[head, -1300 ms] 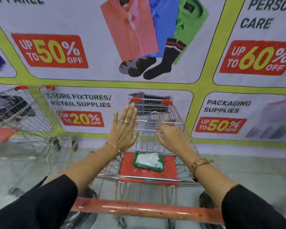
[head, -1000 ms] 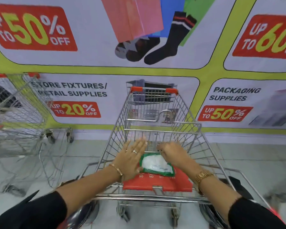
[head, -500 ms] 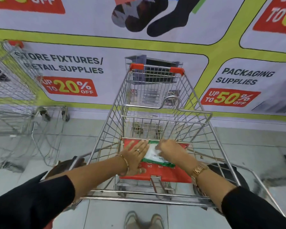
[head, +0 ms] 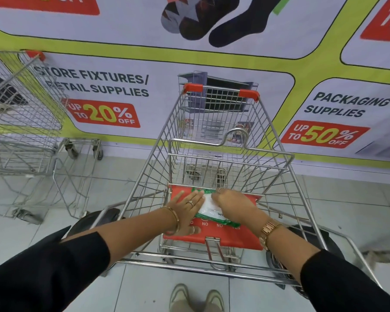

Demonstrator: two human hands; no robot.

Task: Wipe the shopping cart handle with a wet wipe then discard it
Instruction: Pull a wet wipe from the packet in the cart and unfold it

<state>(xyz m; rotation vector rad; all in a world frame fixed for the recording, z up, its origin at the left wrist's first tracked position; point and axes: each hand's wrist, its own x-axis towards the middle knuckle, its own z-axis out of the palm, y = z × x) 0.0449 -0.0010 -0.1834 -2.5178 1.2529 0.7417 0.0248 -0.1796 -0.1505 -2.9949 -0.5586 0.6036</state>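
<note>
A green and white wet wipe pack lies on the red seat flap of the wire shopping cart in front of me. My left hand rests flat on the pack's left side, fingers straight and together. My right hand covers the pack's right side, its fingertips curled and pinching at the pack's far top edge. No loose wipe shows. The cart's push handle is out of view below the frame.
A second wire cart stands at the left against the wall. A printed sale banner covers the wall behind both carts. My shoes are on the tiled floor behind the cart.
My view has tilted down, so the red push handle left the frame. Both hands came down from the air onto the pack and have stayed there, the right fingers closing at its top edge.
</note>
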